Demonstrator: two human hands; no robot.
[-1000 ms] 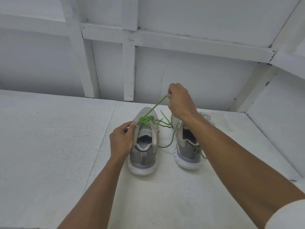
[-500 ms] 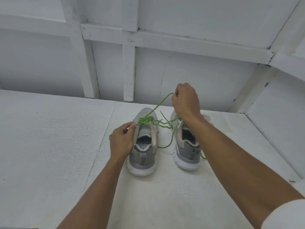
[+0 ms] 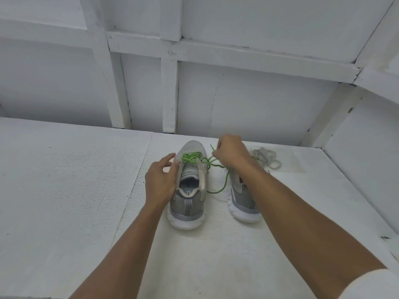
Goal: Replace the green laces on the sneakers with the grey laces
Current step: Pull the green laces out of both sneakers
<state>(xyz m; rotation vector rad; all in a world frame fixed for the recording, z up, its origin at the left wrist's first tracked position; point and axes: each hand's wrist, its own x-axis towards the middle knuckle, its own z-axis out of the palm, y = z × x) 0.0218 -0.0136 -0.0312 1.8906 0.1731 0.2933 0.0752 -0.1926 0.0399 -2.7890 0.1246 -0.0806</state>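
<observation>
Two grey sneakers stand side by side, heels toward me. The left sneaker [image 3: 190, 186] carries a green lace [image 3: 191, 157], loosened in its upper eyelets, with a loose length trailing right and down between the shoes. My left hand [image 3: 160, 182] holds this shoe's left side, thumb at the collar. My right hand [image 3: 230, 151] hovers just right of the shoe's toe and pinches the green lace. The right sneaker [image 3: 241, 199] is mostly hidden under my right forearm. A bundle of grey laces [image 3: 266, 157] lies behind the right sneaker.
The shoes sit on a white foam-like tabletop [image 3: 75, 190] with a seam running left of them. White panelled walls [image 3: 237, 104] close the back and the right side close by.
My right hand, earlier raised with the green lace pulled taut upward, has dropped low beside the left sneaker's toe; the lace is slack. The grey laces have come into sight.
</observation>
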